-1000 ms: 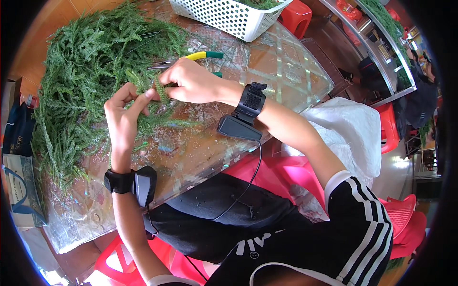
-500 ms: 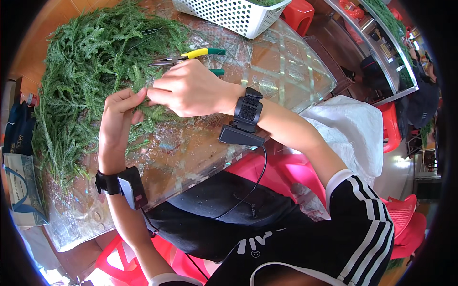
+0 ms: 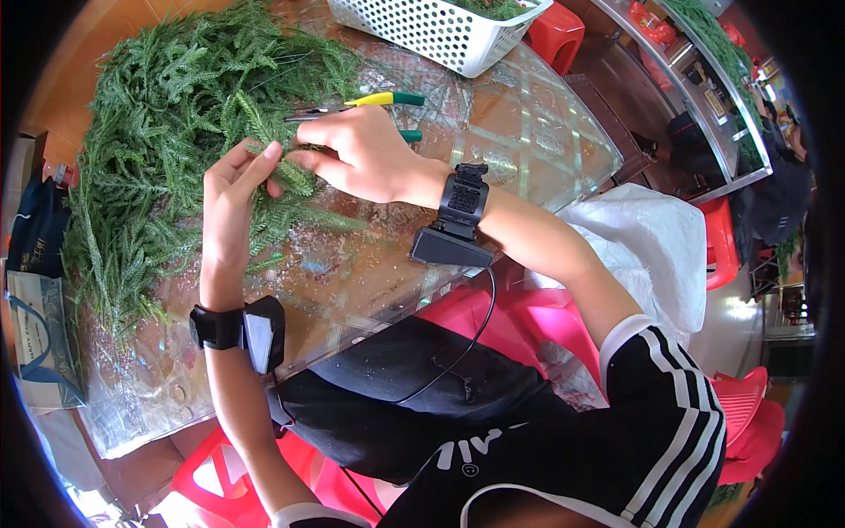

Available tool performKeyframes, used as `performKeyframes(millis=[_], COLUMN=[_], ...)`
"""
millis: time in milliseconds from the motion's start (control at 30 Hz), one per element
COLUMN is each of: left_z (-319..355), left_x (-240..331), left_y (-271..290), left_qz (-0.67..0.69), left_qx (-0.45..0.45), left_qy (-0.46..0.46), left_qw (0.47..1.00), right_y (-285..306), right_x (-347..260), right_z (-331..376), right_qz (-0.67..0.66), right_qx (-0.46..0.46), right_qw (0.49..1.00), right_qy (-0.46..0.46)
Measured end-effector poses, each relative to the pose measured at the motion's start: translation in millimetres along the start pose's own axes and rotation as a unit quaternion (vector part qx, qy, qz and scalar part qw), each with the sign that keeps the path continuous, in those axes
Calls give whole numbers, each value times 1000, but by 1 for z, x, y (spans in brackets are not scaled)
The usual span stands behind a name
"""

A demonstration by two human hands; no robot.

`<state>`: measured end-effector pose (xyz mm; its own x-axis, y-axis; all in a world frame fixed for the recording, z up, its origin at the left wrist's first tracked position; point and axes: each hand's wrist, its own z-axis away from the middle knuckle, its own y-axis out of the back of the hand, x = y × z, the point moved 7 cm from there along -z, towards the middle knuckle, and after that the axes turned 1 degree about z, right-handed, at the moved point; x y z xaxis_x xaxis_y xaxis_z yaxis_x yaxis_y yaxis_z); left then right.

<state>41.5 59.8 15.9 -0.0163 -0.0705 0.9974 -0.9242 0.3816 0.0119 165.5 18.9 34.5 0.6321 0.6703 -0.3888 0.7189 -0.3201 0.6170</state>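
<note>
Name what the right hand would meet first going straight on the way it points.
Probably the left hand, at the thumb tip, though the green sprig it holds might come first; depth is unclear.

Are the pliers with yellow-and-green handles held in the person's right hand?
No, the pliers lie on the brown, clear-covered table beyond the right hand.
</note>
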Motion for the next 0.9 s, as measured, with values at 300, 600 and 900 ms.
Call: performKeyframes(millis=[300, 600, 900], left_z=[-2, -1, -3], left_x=[-6, -12, -18], left_y=[4, -3, -5], left_qz=[36, 116, 195], left_qx=[-12, -24, -119], left_qy=[3, 62, 74], left_qw=[999, 991, 971], right_y=[6, 2, 4], right_x=[-10, -25, -31], right_z=[2, 5, 6], right_qz=[32, 133, 153], right_qx=[46, 26, 49], right_qw=[997, 975, 962], right_qy=[60, 177, 220])
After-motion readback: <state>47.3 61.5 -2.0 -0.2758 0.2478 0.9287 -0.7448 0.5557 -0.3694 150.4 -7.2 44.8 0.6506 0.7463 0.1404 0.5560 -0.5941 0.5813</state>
